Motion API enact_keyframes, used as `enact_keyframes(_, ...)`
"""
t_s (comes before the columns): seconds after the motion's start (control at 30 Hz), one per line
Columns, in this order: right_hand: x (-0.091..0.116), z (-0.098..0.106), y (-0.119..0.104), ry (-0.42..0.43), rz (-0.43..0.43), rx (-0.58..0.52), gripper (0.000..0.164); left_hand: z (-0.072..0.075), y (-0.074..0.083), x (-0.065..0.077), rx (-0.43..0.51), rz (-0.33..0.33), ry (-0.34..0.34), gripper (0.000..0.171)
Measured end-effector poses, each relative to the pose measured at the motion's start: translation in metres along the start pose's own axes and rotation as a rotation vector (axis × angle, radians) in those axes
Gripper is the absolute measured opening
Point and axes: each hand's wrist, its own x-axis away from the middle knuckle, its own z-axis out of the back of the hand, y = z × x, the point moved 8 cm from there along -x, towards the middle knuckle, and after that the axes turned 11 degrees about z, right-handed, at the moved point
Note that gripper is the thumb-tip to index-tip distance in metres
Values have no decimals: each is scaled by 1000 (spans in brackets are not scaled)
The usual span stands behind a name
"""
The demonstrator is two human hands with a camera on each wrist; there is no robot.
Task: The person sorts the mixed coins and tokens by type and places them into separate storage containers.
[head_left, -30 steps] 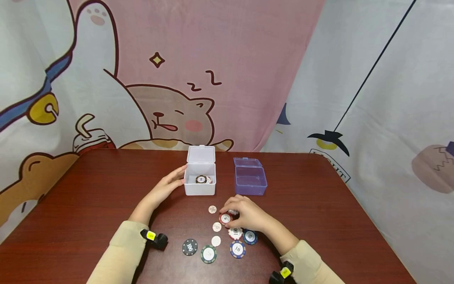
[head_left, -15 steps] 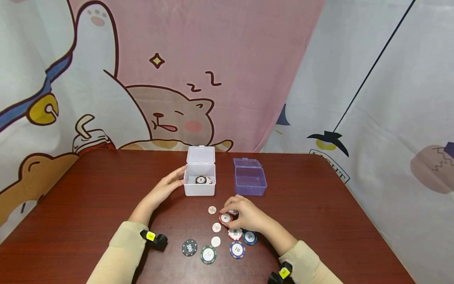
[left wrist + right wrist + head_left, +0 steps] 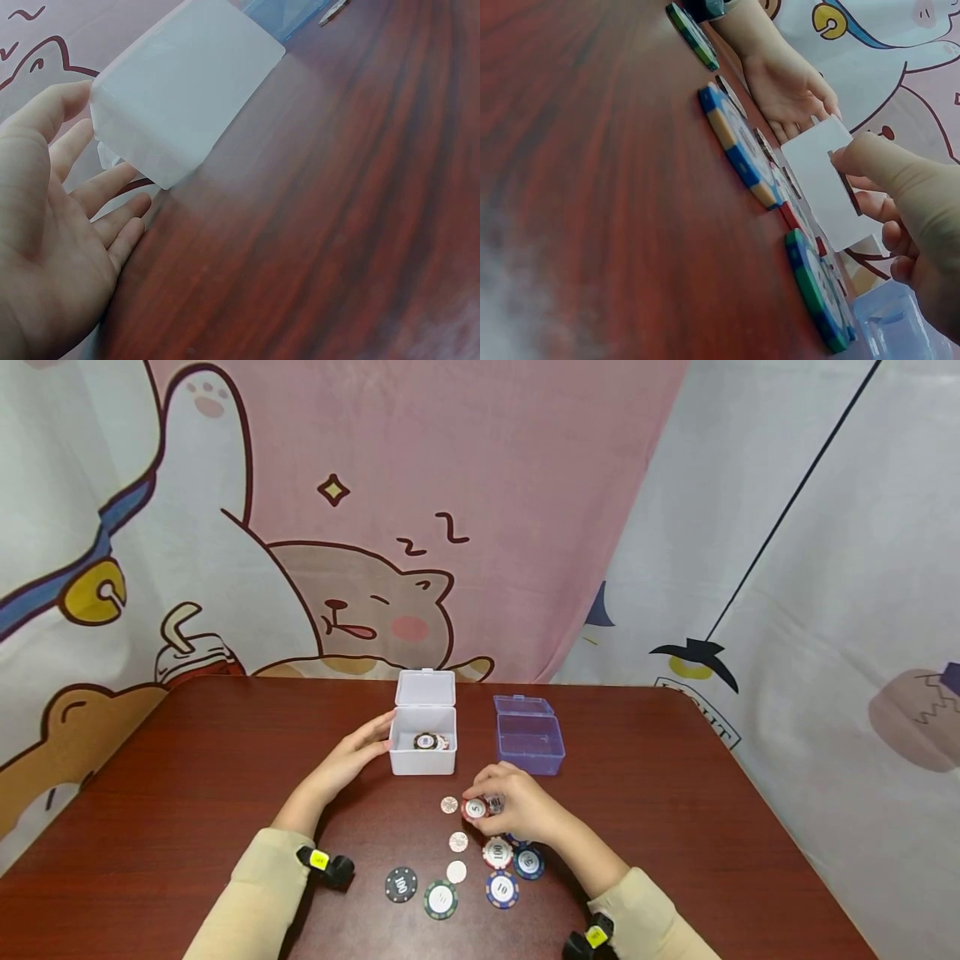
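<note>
My right hand (image 3: 525,803) pinches a red poker chip (image 3: 475,809) marked 5 between thumb and fingers, just above the table. In the right wrist view that chip shows edge-on, as a thin dark strip (image 3: 846,184). A grey-and-white chip (image 3: 495,802) shows beneath the palm. With fingers mostly straight, my left hand (image 3: 347,767) touches the left side of a white plastic box (image 3: 422,763), whose lid stands up. Inside the box lie a black-rimmed chip (image 3: 425,741) and a paler one beside it.
Right of the white box stands a translucent blue box (image 3: 531,763), lid raised. Nearer lie a red-and-white 100 chip (image 3: 498,852), blue chips (image 3: 502,889), a green chip (image 3: 440,899), a black chip (image 3: 401,884) and several small pale discs (image 3: 458,842).
My right hand has lifted the red chip off the table and shifted slightly away from me, uncovering part of a blue chip. The left hand has stayed at the white box.
</note>
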Motion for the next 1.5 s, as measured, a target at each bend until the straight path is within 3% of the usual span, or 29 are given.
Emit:
enact_keyframes(0.4, -15, 12, 0, 49, -55, -19, 30, -2, 0, -1, 13, -14, -8, 55)
enact_keyframes(0.97, -56, 30, -3, 129, -8, 36, 32, 0, 0, -1, 0, 15, 2, 55)
enact_keyframes(1.27, -74, 33, 6, 162, 1, 61, 30, -6, 27, 14, -25, 21, -10, 54)
enact_keyframes(1.5, -85, 34, 19, 204, -29, 61, 33, -7, 29, 16, -11, 26, -13, 54)
